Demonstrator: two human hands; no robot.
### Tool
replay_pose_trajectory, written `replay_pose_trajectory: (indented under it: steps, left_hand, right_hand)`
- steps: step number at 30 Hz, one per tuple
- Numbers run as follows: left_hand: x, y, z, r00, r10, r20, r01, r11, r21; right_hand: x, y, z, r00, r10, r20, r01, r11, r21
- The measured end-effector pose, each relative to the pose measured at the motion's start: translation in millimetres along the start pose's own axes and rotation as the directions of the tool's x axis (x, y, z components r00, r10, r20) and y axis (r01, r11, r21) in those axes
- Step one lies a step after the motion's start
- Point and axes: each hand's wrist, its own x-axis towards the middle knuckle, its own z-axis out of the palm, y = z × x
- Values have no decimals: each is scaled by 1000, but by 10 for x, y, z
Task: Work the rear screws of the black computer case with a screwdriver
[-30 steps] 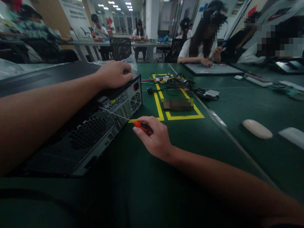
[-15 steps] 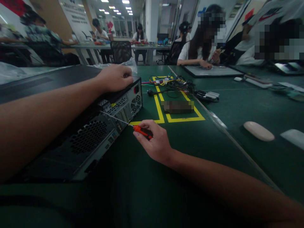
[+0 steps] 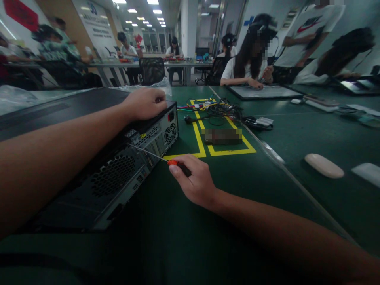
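Note:
A black desktop computer case [image 3: 114,176] lies on the green table at the left, its rear panel with vents, ports and a fan grille facing me. My left hand [image 3: 147,103] rests on the top near the far rear corner, its fingers curled in; whether anything is inside them is hidden. My right hand [image 3: 196,180] is closed around the handle of a red and black screwdriver [image 3: 173,162]. The long thin shaft points up and left, its tip at the upper edge of the rear panel. Whether it sits in a screw, I cannot tell.
Tangled cables [image 3: 224,111] and a blurred-out dark object [image 3: 223,137] lie by yellow tape markings [image 3: 233,152]. A pale rounded object [image 3: 324,165] is on the right. Clear plastic wrap [image 3: 162,88] lies behind the case. Co-workers sit across the table, one over a flat panel [image 3: 267,92].
The view has tilted up slightly, so the scene sits a little lower. My right hand has turned a little on the screwdriver handle. My left hand stays on the case.

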Motion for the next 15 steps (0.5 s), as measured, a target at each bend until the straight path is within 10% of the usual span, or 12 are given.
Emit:
replay_pose_trajectory:
  steps: [15]
  left_hand:
    - [-20,37,-12,1000,24,-2,-24,998,63]
  right_hand:
    - [3,33,44,1000,21,-8,-20,998,55]
